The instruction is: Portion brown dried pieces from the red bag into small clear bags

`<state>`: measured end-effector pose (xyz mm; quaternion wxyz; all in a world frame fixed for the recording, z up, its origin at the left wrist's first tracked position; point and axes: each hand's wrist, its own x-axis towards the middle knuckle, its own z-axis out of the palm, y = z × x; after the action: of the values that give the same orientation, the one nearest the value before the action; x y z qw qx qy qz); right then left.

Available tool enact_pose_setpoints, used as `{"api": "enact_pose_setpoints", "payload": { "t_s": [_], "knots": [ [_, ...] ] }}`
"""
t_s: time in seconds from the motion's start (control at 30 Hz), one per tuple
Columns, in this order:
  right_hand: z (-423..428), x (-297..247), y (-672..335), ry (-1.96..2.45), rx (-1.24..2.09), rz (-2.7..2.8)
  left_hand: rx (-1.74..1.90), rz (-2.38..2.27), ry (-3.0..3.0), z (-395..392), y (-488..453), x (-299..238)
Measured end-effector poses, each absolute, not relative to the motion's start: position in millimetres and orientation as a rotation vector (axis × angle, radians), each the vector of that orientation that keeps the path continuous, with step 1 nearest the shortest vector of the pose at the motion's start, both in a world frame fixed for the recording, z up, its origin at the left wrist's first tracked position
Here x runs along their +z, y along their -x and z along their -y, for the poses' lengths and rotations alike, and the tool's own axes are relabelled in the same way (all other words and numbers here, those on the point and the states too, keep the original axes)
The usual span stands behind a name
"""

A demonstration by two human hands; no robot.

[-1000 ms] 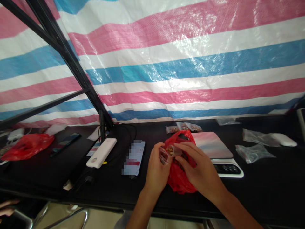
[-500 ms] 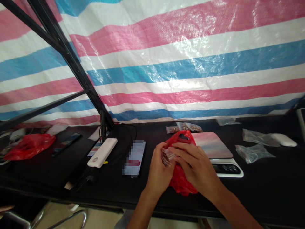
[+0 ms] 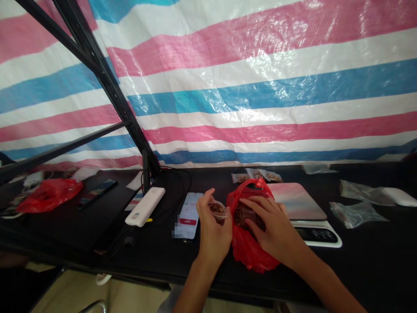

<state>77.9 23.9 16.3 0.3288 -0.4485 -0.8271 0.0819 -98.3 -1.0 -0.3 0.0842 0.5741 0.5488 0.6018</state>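
My left hand (image 3: 213, 230) is closed around a small clear zip bag (image 3: 217, 209), held upright with its mouth spread. Brown bits show inside it. Beside it on the black table stands a red plastic bag (image 3: 254, 254), its top open on dark brown pieces (image 3: 240, 214). Over that opening is my right hand (image 3: 272, 221), thumb and fingers apart against the brown contents; some fingertips are hidden. Just behind the red bag a white kitchen scale (image 3: 298, 200) is partly covered by my right hand.
Filled little bags (image 3: 257, 175) lie behind the red bag. Flat clear bags (image 3: 356, 214) and a white object (image 3: 399, 196) are at the right. A phone (image 3: 189, 217) and a white power bank (image 3: 145, 207) lie left, near a black metal post (image 3: 130, 121).
My hands have moved apart. The right has left the small bag and gone down to the red bag's mouth; the left has shifted slightly left with the small bag, now showing its open top.
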Motion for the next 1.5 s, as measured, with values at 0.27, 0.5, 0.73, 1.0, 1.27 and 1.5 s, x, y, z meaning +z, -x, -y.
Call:
{"api": "enact_pose_setpoints", "payload": {
  "t_s": [0.27,0.5,0.73,1.0,1.27,1.5],
  "knots": [
    [-2.1,32.4,-52.1,0.919,0.437,1.988,1.677,-1.531,-2.156,7.7,95.4,0.8],
    [-2.5,38.6,-56.5,0.913,0.693,1.645,1.677,-1.299,-2.37,18.5,90.0,12.2],
    [2.2,46.0,-58.6,0.967,0.853,1.479,1.512,-1.39,-2.107,27.0,98.4,14.8],
    [4.1,50.5,-53.4,0.987,0.75,1.516,1.577,-1.372,-2.12,31.5,103.2,8.2],
    [-9.2,53.8,-78.8,1.036,0.765,1.201,1.55,-1.256,-2.328,39.6,113.5,11.5],
    [-43.6,39.0,-141.6,1.402,0.034,1.157,0.987,-1.198,-2.706,44.5,97.2,22.6]
  ]
}}
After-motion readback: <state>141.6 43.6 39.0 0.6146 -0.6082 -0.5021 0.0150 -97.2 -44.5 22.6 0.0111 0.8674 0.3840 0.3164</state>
